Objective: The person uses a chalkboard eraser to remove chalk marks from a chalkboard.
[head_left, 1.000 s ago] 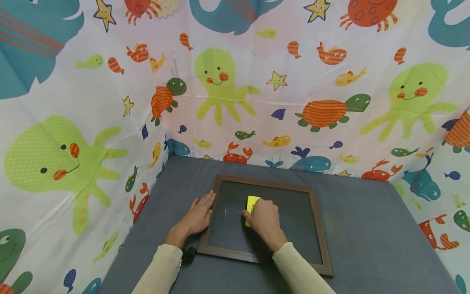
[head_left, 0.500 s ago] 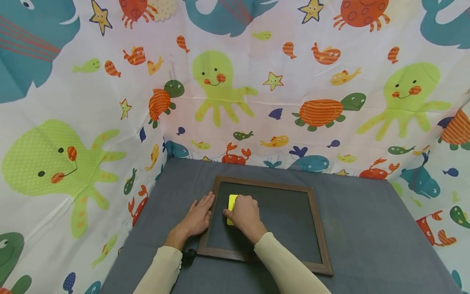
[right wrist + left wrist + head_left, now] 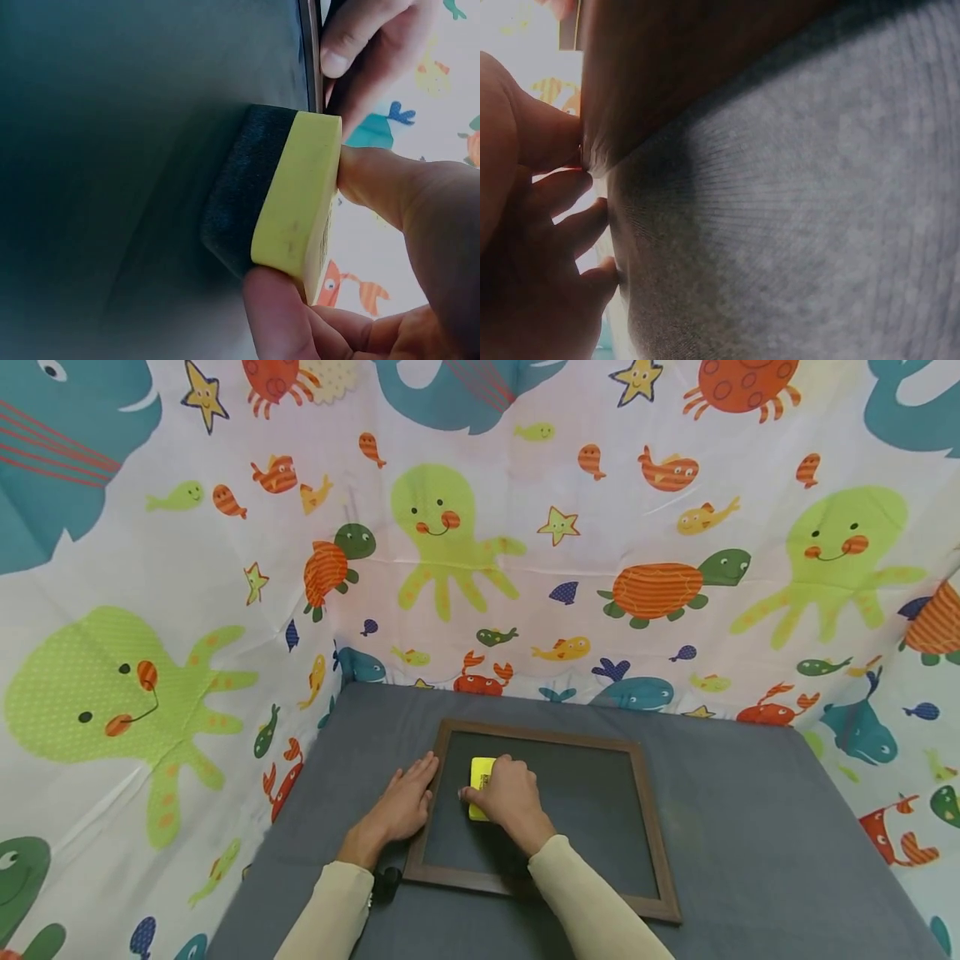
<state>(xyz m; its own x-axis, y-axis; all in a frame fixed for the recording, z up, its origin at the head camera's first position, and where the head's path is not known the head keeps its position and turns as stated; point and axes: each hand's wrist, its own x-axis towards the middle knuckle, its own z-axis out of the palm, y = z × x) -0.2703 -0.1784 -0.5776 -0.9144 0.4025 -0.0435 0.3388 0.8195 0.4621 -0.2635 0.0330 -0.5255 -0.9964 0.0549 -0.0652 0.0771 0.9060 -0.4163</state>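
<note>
A framed blackboard (image 3: 577,810) with a brown wooden rim lies flat on the grey cloth. On its left part rests a yellow board eraser (image 3: 480,768), whose dark felt side faces the board in the right wrist view. My right hand (image 3: 512,800) grips this eraser (image 3: 296,195) between thumb and fingers. Along the board's left rim lies my left hand (image 3: 401,806), fingers extended and their tips touching the wood. In the left wrist view, the left fingers (image 3: 577,225) meet the cloth beside the dark frame edge. No chalk mark shows on the visible slate.
A grey cloth (image 3: 750,827) covers the tabletop around the board. Behind and at both sides hangs a white curtain (image 3: 510,485) printed with sea animals. A small black object (image 3: 387,883) sits by the left wrist, near the board's lower left corner.
My right hand has slid the eraser left across the blackboard, then slightly back right. The faint marks seen on the left part are gone from view. My left hand has stayed in place.
</note>
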